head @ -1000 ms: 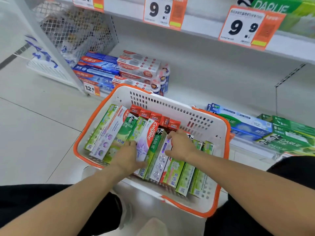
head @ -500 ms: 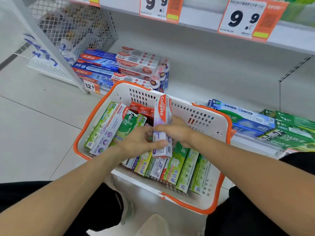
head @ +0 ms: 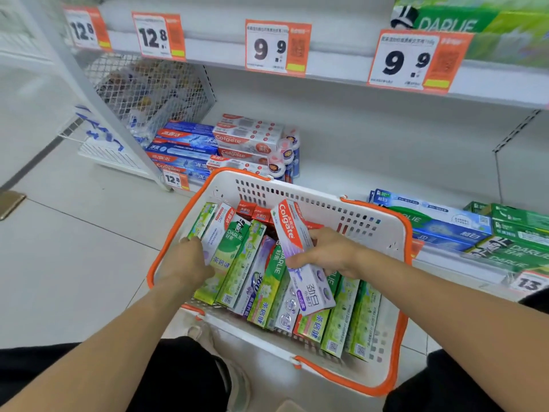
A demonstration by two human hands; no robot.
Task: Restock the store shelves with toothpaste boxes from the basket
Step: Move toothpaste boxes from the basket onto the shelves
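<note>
A white basket with an orange rim (head: pixel 407 242) stands on the floor before the shelves, packed with several green Darlie and purple-white Colgate toothpaste boxes. My right hand (head: pixel 329 254) grips a purple-white Colgate box (head: pixel 300 251), lifted and tilted above the others. My left hand (head: pixel 188 260) reaches into the basket's left side, its fingers curled on a white and purple box (head: pixel 217 230) lying there. The bottom shelf (head: pixel 356 173) behind the basket is bare in the middle.
Stacked Colgate boxes (head: pixel 237 144) fill the bottom shelf's left end, and blue and green Darlie boxes (head: pixel 463 230) its right end. Orange price tags (head: pixel 277 47) line the upper shelf edge. A wire mesh rack (head: pixel 142 90) stands at far left. My knees frame the basket.
My right hand has taken the Colgate box alone and tipped it leftward. My left hand let go of it and moved to the boxes at the basket's left side. The view tilted upward.
</note>
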